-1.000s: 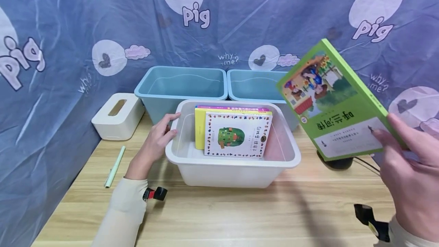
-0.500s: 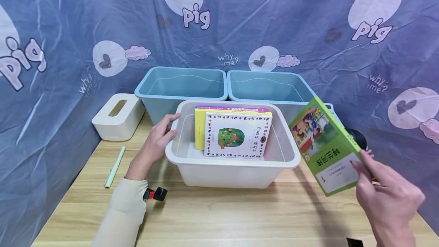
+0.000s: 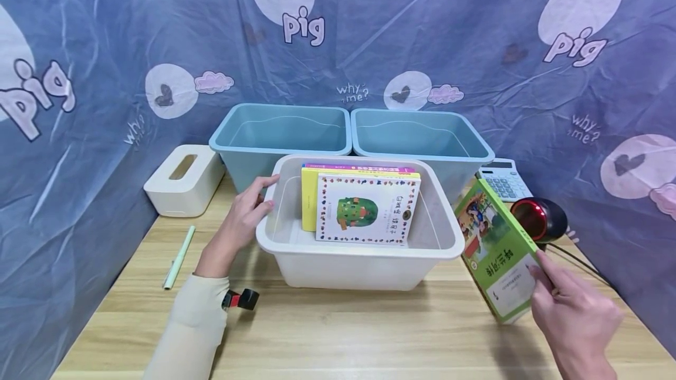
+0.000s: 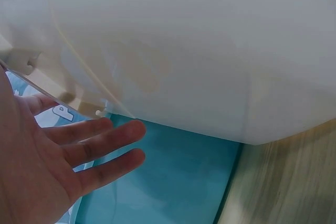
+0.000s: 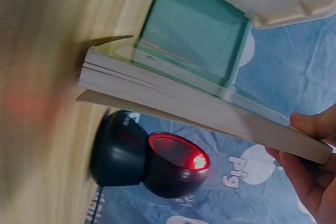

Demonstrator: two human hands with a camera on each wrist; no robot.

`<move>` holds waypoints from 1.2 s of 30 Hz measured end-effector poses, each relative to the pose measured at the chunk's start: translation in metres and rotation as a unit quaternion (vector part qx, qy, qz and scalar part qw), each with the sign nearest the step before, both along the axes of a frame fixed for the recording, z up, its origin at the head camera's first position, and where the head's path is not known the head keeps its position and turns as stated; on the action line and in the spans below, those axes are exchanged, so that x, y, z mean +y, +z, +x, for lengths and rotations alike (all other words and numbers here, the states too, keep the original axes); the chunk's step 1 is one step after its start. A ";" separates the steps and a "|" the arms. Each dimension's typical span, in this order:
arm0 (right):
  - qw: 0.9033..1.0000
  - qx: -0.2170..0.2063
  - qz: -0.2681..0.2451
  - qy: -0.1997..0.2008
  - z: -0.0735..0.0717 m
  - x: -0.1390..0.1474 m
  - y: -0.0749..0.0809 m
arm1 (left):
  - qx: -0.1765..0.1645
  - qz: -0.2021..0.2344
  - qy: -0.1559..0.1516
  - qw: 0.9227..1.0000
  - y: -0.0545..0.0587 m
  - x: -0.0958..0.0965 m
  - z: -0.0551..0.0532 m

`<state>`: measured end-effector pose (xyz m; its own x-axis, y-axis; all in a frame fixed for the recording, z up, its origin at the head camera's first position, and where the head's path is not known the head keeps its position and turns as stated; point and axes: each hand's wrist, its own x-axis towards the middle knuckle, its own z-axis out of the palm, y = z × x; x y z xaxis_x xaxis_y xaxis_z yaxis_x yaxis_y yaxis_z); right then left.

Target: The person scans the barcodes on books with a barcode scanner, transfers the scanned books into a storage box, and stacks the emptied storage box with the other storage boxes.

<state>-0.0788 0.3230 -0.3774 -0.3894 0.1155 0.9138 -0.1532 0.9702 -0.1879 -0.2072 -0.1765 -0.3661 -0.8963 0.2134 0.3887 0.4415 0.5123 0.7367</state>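
In the head view, my right hand (image 3: 575,309) grips a green paperback book (image 3: 499,257) by its near end, over the table right of the white bin. The book stands tilted, illustrated cover facing left, and the right wrist view shows its page edges (image 5: 199,111) with thumb and fingers on opposite sides. My left hand (image 3: 237,221) rests at the left rim of the white plastic bin (image 3: 348,268), its other fingers extended loosely below the rim in the left wrist view. Inside the bin several books stand together, a white picture book (image 3: 364,210) in front of a yellow one (image 3: 309,198).
Two blue bins (image 3: 285,148) (image 3: 422,154) stand behind the white one. A white tissue box (image 3: 185,183) and a pale green pen (image 3: 178,257) lie left. To the right are a light blue calculator (image 3: 502,180) and a black scanner-like device (image 3: 541,219) with a red light and cable.
My right hand has lowered the green book from above the right side toward the table, uncovering the calculator and the black device. My left hand and the white bin have stayed put.
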 end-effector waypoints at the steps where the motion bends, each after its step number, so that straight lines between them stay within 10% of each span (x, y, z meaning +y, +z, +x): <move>1: 1.000 -0.005 0.003 -0.002 0.001 0.000 -0.001 | 0.000 0.000 0.000 1.000 0.000 0.000 0.000; 23: 0.999 -0.021 -0.028 0.012 0.005 -0.004 -0.004 | 0.001 0.002 0.004 1.000 0.002 -0.003 0.002; 30: 0.994 0.067 -0.071 0.046 -0.003 -0.014 0.001 | 0.001 0.002 0.003 1.000 0.002 -0.002 0.003; 36: 0.974 0.141 -0.142 0.105 -0.005 -0.022 0.034 | 0.006 0.003 -0.005 1.000 0.002 0.001 0.001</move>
<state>-0.0836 0.3015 -0.3430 -0.1693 0.3240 0.9308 -0.4269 0.8271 -0.3656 -0.2058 -0.1759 -0.3643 -0.8899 0.2194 0.4000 0.4544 0.5044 0.7342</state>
